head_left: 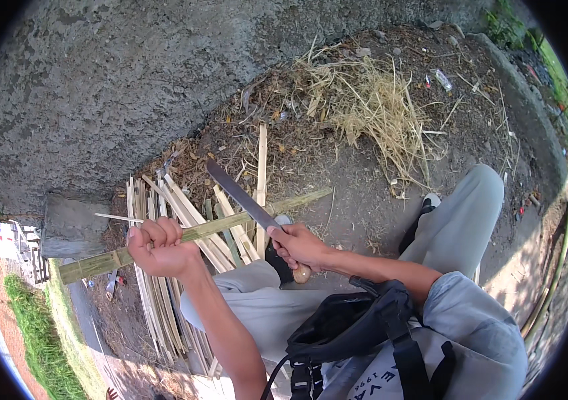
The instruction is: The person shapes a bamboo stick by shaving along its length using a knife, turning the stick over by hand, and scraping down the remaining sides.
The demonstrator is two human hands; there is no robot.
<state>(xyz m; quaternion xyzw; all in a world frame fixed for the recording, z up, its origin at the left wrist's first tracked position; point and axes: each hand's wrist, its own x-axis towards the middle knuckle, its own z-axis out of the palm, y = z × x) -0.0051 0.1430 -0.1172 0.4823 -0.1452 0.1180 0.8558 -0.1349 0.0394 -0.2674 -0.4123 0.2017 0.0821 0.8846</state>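
My left hand (162,250) is closed round a long green-yellow bamboo strip (90,265), its fingers curled up. The strip slants across in front of me, rising to the right. My right hand (299,247) grips a machete by its handle; the rounded wooden butt (302,273) shows below the fist. The dark machete blade (240,199) points up and to the left, crossing over the strip; whether it touches the strip I cannot tell. A thin pale sliver (118,217) sticks out leftward near my left fingers.
Many split bamboo slats (157,300) lie in a pile on the left, under the held strip. A heap of pale shavings (377,100) lies ahead on the soil. A rough concrete wall (117,87) stands at the far left. My bent knees flank the work, with a black bag (350,320) at my waist.
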